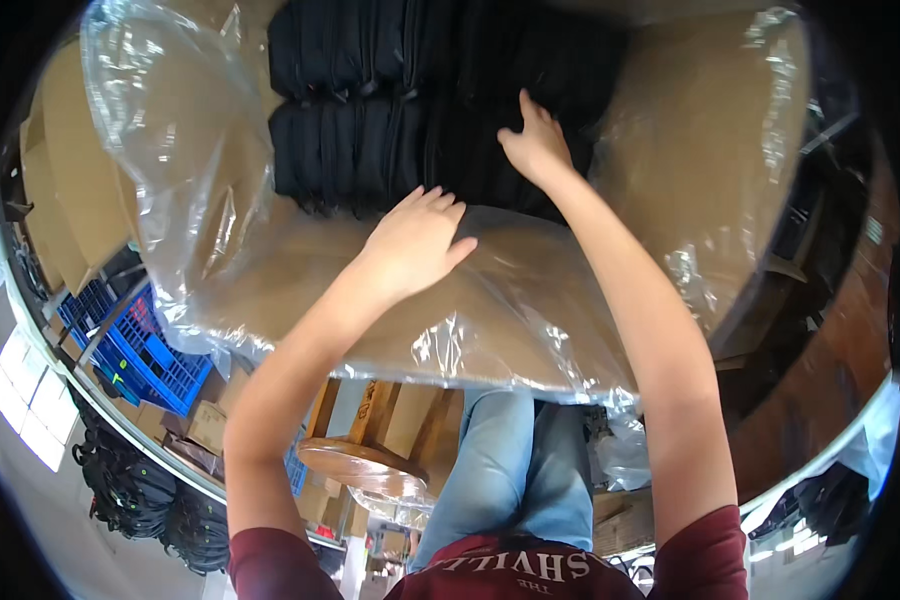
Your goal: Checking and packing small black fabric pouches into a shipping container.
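Observation:
Black fabric items that look like soft pouches [315,150] stand packed upright in two rows inside a cardboard box [705,120] lined with a clear plastic bag [185,130]. My left hand [417,238] is open at the near edge of the front row, fingers stretched toward the pouches and thumb apart. Farther in and to the right, my right hand [538,143] lies over the darker pouches with its index finger stretched out and thumb spread. Its other fingers are partly hidden, and I see nothing held in either hand.
The liner folds over the box's near edge, above my legs. A round wooden stool [365,462] stands below it at the left. Blue plastic crates [140,345] and flattened cardboard [75,170] are on the left, with a heap of black straps or cables [135,480] lower down.

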Available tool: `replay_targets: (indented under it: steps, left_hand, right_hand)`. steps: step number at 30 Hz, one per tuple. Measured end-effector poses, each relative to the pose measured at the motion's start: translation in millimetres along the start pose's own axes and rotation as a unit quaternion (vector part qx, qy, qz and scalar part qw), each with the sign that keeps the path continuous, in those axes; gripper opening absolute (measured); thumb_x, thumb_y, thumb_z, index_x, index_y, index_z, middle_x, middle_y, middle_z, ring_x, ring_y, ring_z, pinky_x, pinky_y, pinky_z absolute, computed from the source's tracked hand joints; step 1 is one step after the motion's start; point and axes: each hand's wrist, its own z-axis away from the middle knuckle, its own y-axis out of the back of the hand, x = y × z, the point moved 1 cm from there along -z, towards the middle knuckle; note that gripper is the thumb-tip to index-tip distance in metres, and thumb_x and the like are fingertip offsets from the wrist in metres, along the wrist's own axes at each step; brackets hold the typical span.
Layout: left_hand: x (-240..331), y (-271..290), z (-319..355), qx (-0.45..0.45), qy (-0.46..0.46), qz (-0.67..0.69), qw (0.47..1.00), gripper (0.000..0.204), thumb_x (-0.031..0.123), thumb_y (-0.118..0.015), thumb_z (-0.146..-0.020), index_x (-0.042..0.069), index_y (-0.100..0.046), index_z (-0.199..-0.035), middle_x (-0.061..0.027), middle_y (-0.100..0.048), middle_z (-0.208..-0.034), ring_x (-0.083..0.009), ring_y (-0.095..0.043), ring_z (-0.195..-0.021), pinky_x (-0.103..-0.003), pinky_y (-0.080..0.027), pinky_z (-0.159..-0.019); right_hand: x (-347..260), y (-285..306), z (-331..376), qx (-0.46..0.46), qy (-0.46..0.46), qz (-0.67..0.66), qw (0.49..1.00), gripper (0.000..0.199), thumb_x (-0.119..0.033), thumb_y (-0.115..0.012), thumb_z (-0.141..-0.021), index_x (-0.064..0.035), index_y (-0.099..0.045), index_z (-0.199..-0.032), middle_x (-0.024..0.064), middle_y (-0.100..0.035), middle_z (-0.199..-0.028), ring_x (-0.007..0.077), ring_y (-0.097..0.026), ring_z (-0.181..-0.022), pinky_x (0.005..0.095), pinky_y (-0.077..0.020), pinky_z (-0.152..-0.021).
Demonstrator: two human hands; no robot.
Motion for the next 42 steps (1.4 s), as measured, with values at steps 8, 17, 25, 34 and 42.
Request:
replay_targets:
  steps: [8,17,25,34,42]
  left_hand:
    - [105,87,185,0.278,0.170,0.295,0.898,0.016,0.006,-0.055,-0.089,0.002,-0.063,-0.103,-0.0118,-0.066,-0.097,-0.0246,-0.063,-0.091,-0.032,-0.047,-0.083]
    - [327,56,192,0.058,-0.053,0.337,0.938,0.015,0.006,-0.055,-0.091,-0.001,-0.064,-0.101,-0.0104,-0.067,-0.089,-0.0179,-0.063,-0.085,-0.029,-0.047,-0.077]
    - [575,21,157,-0.107,-0.265,0.384,0.878,0.017,0.005,-0.056,-0.090,-0.001,-0.061,-0.105,-0.0080,-0.064,-0.099,-0.0156,-0.058,-0.097,-0.028,-0.042,-0.089]
    - [730,0,27,0.397,-0.293,-0.077,0.866,0.059,0.031,-0.073,-0.077,0.013,-0.049,-0.127,-0.0137,-0.051,-0.111,-0.0301,-0.049,-0.100,-0.042,-0.041,-0.091]
    - [733,68,24,0.428,-0.394,-0.023,0.813,0.019,0.030,-0.071,-0.081,0.018,-0.069,-0.096,-0.0055,-0.051,-0.111,-0.0265,-0.047,-0.101,-0.042,-0.035,-0.093]
  right_hand:
    - [-50,135,172,-0.076,0.153,-0.111,0.979,0.044,-0.022,-0.055,-0.083,-0.0034,-0.058,-0.123,0.0195,-0.059,-0.120,0.0351,-0.054,-0.114,0.0383,-0.0402,-0.102]
    - [1,289,474,0.222,0.294,-0.107,0.923,0.031,-0.023,-0.060,-0.085,-0.0024,-0.064,-0.108,0.0141,-0.066,-0.094,0.0309,-0.062,-0.091,0.0395,-0.0489,-0.081]
    - [202,302,730,0.396,0.116,-0.268,0.871,0.028,-0.019,-0.057,-0.088,-0.0040,-0.065,-0.110,0.0136,-0.068,-0.097,0.0270,-0.065,-0.088,0.0347,-0.0494,-0.080]
    - [304,149,882,0.469,-0.063,-0.597,0.648,0.021,-0.011,-0.051,-0.093,0.0004,-0.064,-0.106,0.0073,-0.068,-0.087,0.0123,-0.062,-0.084,0.0266,-0.0471,-0.080]
    - [282,148,859,0.475,-0.043,-0.617,0.626,0.021,-0.011,-0.053,-0.093,0.0001,-0.064,-0.106,0.0067,-0.068,-0.089,0.0118,-0.062,-0.085,0.0261,-0.0467,-0.081]
